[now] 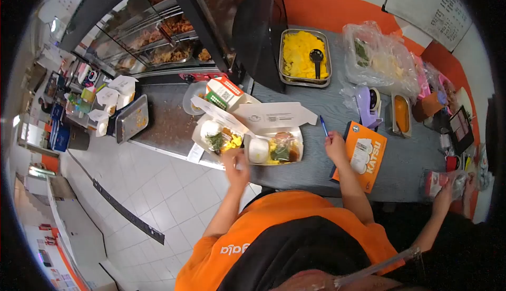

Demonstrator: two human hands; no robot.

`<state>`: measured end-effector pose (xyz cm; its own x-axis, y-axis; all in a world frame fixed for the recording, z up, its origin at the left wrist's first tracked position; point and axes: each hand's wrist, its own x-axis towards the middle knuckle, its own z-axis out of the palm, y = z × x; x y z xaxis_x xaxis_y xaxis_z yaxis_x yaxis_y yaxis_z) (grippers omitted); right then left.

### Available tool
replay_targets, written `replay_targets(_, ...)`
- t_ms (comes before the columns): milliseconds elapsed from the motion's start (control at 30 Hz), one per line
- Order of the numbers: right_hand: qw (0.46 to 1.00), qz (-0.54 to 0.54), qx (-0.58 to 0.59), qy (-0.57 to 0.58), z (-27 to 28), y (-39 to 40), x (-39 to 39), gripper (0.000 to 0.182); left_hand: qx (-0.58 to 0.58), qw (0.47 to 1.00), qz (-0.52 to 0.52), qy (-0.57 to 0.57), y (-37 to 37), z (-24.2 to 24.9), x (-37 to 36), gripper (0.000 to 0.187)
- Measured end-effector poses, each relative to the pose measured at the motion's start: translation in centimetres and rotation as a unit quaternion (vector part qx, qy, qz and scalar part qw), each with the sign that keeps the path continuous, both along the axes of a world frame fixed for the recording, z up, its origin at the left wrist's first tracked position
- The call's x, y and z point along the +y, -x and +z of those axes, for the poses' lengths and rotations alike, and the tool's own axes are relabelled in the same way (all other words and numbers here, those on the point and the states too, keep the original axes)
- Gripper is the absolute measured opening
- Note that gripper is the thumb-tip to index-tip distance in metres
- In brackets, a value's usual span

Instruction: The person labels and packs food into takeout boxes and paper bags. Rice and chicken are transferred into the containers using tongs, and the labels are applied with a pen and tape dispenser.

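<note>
Left of the open food box point(274, 146) on the grey surface point(305, 172), the left hand point(235, 167) is blurred; I cannot tell its grip. Right of the box, the right hand point(336, 146) grasps a blue pen point(323, 126) beside an orange booklet point(365, 155).

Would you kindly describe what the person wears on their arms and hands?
Both arms are bare from the short sleeves down. The left hand and right hand wear no gloves, and no watch or rings can be made out. The shirt is orange with white lettering on the left sleeve, under a dark apron or vest.
</note>
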<state>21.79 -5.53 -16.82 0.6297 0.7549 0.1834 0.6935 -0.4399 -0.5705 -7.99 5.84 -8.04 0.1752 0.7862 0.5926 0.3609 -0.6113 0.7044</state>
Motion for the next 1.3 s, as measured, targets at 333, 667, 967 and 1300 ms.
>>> replay_targets(333,0.882,-0.138,0.433,-0.120,0.4,9.8,2.2,0.026,0.402,0.876,0.181,0.198,14.7,-6.0,12.9,0.067)
replay_targets(667,0.899,-0.194,0.359,-0.159,-0.7,13.0,5.8,0.035,0.226,0.921,0.079,0.309,17.5,-7.8,17.1,0.036)
replay_targets(967,0.898,-0.215,0.315,-0.219,0.1,11.5,5.4,0.019,0.042,0.984,0.121,0.124,16.8,4.9,10.8,0.020)
replay_targets(1300,0.848,-0.221,0.345,-0.336,4.4,12.3,-5.4,0.040,0.058,0.866,-0.397,0.299,-5.1,-5.4,-4.7,0.055)
